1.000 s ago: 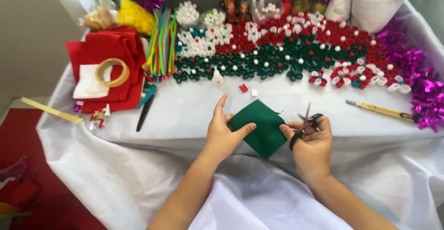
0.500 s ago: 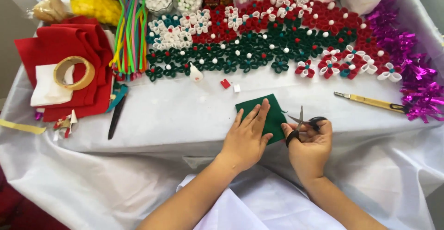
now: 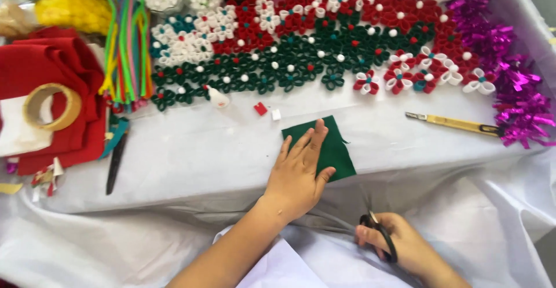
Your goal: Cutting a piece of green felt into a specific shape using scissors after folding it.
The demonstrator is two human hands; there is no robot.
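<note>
My left hand (image 3: 299,174) lies flat, fingers spread, on a dark green felt square (image 3: 336,149) resting on the white tablecloth (image 3: 202,160). Down near the table's front edge, my right hand (image 3: 399,246) grips black-handled scissors (image 3: 377,230), blades pointing up toward the felt but apart from it. A small red piece (image 3: 260,108) and a small white piece (image 3: 276,114) sit just beyond the felt.
Rows of red, green and white paper flowers (image 3: 313,50) fill the back. Purple tinsel (image 3: 509,85) runs down the right, a yellow utility knife (image 3: 457,124) beside it. At left lie red felt (image 3: 52,73), a tape roll (image 3: 51,106), pipe cleaners (image 3: 123,44) and black scissors (image 3: 116,160).
My right hand has pulled the scissors back from the felt's right edge toward me. My left hand now presses flat on the felt, which lies on the cloth.
</note>
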